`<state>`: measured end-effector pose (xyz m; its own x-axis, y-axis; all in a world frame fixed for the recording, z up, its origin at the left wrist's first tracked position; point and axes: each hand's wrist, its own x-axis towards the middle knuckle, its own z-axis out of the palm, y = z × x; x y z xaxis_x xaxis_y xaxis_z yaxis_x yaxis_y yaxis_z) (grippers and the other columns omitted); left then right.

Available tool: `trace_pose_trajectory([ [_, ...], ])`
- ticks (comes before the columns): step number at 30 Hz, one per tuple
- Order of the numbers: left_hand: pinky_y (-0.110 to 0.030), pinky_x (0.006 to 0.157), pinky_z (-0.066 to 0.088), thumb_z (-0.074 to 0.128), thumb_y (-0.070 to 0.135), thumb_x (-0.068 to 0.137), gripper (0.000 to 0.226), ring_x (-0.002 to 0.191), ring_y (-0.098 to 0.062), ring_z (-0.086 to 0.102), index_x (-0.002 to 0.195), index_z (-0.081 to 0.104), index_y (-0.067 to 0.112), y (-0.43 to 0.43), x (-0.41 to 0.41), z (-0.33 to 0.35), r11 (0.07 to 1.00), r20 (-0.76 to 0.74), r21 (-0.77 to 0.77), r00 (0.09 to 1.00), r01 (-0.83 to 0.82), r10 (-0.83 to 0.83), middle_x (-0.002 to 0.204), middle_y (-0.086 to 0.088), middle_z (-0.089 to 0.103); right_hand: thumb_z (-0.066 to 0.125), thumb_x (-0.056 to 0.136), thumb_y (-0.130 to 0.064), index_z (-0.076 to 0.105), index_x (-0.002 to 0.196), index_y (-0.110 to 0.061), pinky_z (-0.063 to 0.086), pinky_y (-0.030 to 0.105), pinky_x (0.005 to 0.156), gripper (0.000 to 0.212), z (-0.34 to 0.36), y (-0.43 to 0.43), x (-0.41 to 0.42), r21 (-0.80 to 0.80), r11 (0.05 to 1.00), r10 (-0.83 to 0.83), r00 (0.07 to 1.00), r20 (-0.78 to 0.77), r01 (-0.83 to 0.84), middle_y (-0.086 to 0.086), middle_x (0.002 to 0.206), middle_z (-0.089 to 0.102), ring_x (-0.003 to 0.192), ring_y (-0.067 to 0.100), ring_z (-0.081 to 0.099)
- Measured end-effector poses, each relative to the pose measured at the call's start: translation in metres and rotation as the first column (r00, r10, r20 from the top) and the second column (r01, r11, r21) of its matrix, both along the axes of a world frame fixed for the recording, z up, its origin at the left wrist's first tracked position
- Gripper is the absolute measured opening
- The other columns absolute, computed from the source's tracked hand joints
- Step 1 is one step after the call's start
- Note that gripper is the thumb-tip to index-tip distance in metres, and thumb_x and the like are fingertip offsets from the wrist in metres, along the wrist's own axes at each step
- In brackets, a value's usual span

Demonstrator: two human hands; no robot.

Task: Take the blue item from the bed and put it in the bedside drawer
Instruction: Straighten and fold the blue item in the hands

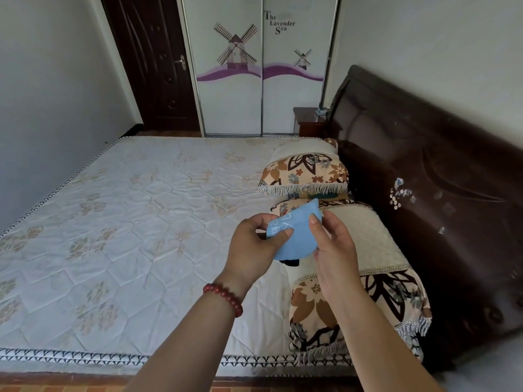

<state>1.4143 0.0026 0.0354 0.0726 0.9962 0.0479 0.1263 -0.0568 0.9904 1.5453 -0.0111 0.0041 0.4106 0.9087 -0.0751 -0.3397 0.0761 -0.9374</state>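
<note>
I hold a soft light-blue item [297,236] with white writing on it in both hands, raised above the bed [127,222] near the pillows. My left hand [254,244], with a red bead bracelet on its wrist, grips the item's left edge, thumb on top. My right hand [334,241] pinches its upper right edge. Something dark hangs just under the blue item. A dark wooden bedside table [308,121] stands far off beyond the bed, beside the headboard; no drawer front can be made out on it.
Two floral pillows lie along the dark brown headboard [424,179]: one near [362,278], one farther [305,171]. A wardrobe [254,66] with windmill pictures and a dark door [152,60] stand behind the bed. The quilted mattress stretches out to the left.
</note>
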Motion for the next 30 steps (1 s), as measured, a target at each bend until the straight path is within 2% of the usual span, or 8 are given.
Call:
trace_pose_trajectory([
  [2,-0.012,0.047,0.045,0.074,0.012,0.078,0.014,0.055,0.001,0.063,0.08,0.062,0.019,0.001,0.001,0.001,1.0,0.016,-0.012,1.0,0.01,-0.01,0.074,0.005,0.067,0.068,0.084,-0.032,0.058,0.121,-0.029,0.053,0.037,0.088,0.039,0.0,0.001,0.001,0.003,1.0,0.023,1.0,0.008,-0.023,0.002,0.131,0.061,0.111,0.02,0.062],
  [5,-0.012,0.049,0.047,0.074,0.014,0.078,0.014,0.056,0.001,0.062,0.087,0.064,0.015,0.002,0.002,0.001,1.0,0.002,-0.016,1.0,0.015,-0.015,0.08,0.004,0.067,0.065,0.086,-0.034,0.053,0.135,-0.023,0.051,0.045,0.097,0.051,0.0,0.003,0.001,-0.006,0.997,0.077,0.997,0.008,-0.077,0.003,0.133,0.06,0.114,0.022,0.062],
  [9,-0.011,0.051,0.047,0.075,0.016,0.078,0.015,0.059,0.001,0.061,0.086,0.063,0.017,0.003,0.005,0.001,1.0,-0.007,-0.011,1.0,0.01,-0.01,0.088,-0.001,0.068,0.061,0.09,-0.035,0.061,0.12,-0.033,0.055,0.045,0.09,0.03,0.0,0.004,0.002,-0.017,0.996,0.084,0.996,0.038,-0.083,0.002,0.118,0.068,0.104,0.022,0.066],
  [13,-0.011,0.053,0.049,0.074,0.016,0.079,0.017,0.065,-0.004,0.063,0.094,0.067,0.012,0.005,0.008,0.001,1.0,-0.018,-0.007,1.0,-0.006,0.006,0.093,-0.003,0.068,0.063,0.088,-0.036,0.064,0.119,-0.026,0.056,0.045,0.087,0.033,0.0,0.005,0.003,-0.054,0.996,0.068,0.998,0.017,-0.067,0.004,0.115,0.07,0.101,0.024,0.067],
  [17,-0.009,0.056,0.049,0.072,0.022,0.081,0.014,0.071,-0.002,0.063,0.091,0.071,0.013,0.008,0.011,0.001,0.998,-0.036,-0.004,0.998,-0.058,0.058,0.086,0.004,0.069,0.066,0.087,-0.031,0.066,0.113,-0.023,0.056,0.039,0.083,0.027,0.0,0.004,0.007,-0.049,0.997,0.058,0.998,0.011,-0.057,0.004,0.112,0.071,0.101,0.022,0.067],
  [21,-0.016,0.062,0.052,0.071,0.029,0.082,0.017,0.076,-0.01,0.067,0.087,0.073,0.013,0.01,0.014,0.001,0.994,0.02,-0.082,0.998,-0.066,0.068,0.086,0.001,0.073,0.068,0.086,-0.028,0.067,0.112,-0.02,0.057,0.041,0.082,0.027,0.0,0.004,0.009,-0.07,0.995,0.07,0.997,-0.023,-0.071,0.007,0.111,0.07,0.1,0.025,0.067],
  [25,-0.023,0.066,0.052,0.07,0.029,0.083,0.024,0.073,-0.012,0.066,0.089,0.071,0.006,0.01,0.016,-0.004,0.989,0.05,-0.13,0.996,-0.064,0.071,0.086,-0.006,0.073,0.067,0.086,-0.03,0.068,0.099,-0.027,0.057,0.042,0.083,0.014,-0.004,0.007,0.01,-0.091,0.99,0.109,0.993,-0.04,-0.112,0.007,0.108,0.071,0.098,0.025,0.067],
  [30,-0.037,0.08,0.056,0.07,0.022,0.083,0.015,0.087,-0.023,0.069,0.093,0.069,0.011,0.012,0.014,-0.01,0.969,0.141,-0.243,0.988,-0.033,0.069,0.095,-0.009,0.073,0.068,0.085,-0.031,0.067,0.105,-0.022,0.056,0.037,0.077,0.022,-0.011,0.013,0.006,-0.12,0.985,0.118,0.991,-0.057,-0.124,0.009,0.107,0.071,0.095,0.026,0.068],
])
